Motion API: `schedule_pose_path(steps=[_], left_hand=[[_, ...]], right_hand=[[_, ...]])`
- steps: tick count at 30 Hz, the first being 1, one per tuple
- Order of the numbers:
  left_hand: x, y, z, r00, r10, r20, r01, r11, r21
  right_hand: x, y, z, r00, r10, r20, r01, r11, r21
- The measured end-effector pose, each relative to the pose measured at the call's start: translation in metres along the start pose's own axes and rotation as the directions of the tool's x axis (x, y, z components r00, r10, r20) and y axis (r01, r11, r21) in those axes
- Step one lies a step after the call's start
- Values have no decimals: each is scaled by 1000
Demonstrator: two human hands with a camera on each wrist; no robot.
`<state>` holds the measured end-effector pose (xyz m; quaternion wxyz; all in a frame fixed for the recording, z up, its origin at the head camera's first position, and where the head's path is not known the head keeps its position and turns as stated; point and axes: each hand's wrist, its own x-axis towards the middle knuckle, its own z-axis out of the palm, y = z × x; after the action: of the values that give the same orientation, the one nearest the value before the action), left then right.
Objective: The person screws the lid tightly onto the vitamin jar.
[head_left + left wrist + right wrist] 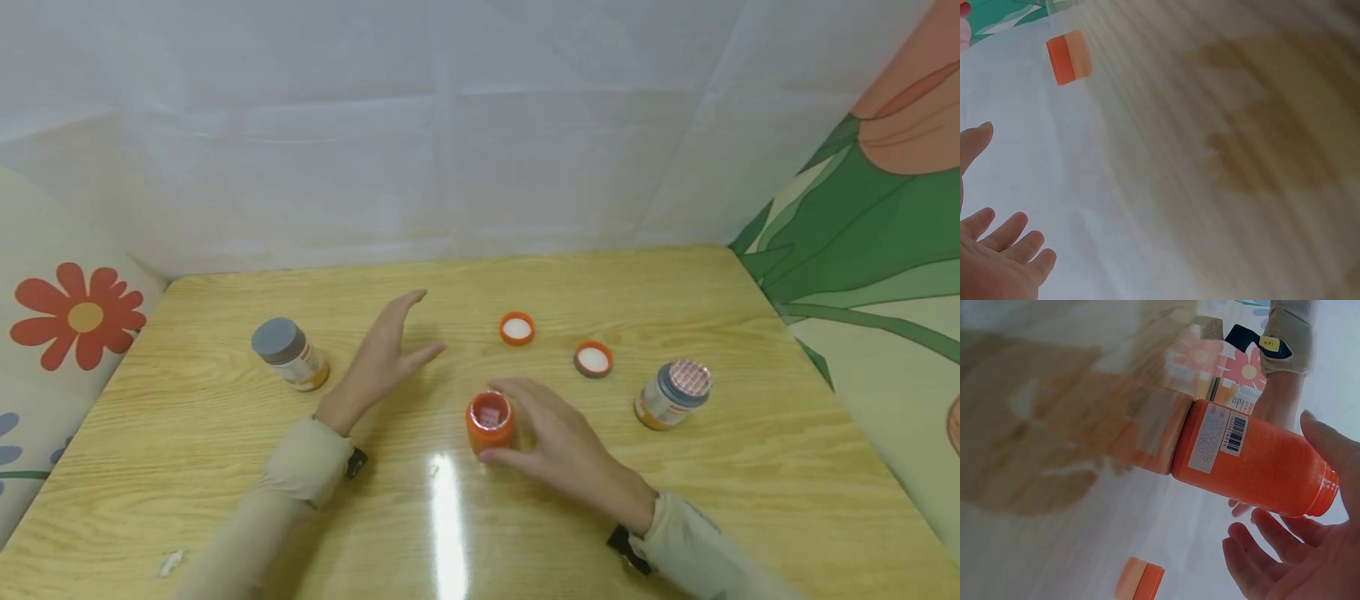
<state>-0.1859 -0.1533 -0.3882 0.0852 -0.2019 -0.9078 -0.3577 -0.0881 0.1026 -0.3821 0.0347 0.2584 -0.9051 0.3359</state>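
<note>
Open, the right hand (562,433) curves its thumb and fingers around an orange jar (491,442) standing uncapped on the table (360,533); contact is unclear. Its white label (1209,439) bears two rows of digits, not surely legible, beside a barcode (1235,432). The left hand (378,354) spreads open, holding nothing. Two grey-topped jars, one at left (302,367), one at right (662,402) with a pink checked top, carry labels too small to read. Two upturned caps (517,328) lie beyond the right hand, before a white sheet (442,150).
</note>
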Motion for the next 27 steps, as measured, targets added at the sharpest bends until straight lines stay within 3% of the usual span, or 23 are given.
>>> schedule_pose_path(steps=[10, 27], left_hand=[[18, 7, 17, 999, 0, 53, 2, 999, -38], [44, 18, 36, 987, -29, 156, 36, 998, -48]], right_hand=[[2, 0, 3, 1000, -17, 4, 17, 1000, 6], [3, 1, 3, 997, 49, 56, -52, 997, 52]])
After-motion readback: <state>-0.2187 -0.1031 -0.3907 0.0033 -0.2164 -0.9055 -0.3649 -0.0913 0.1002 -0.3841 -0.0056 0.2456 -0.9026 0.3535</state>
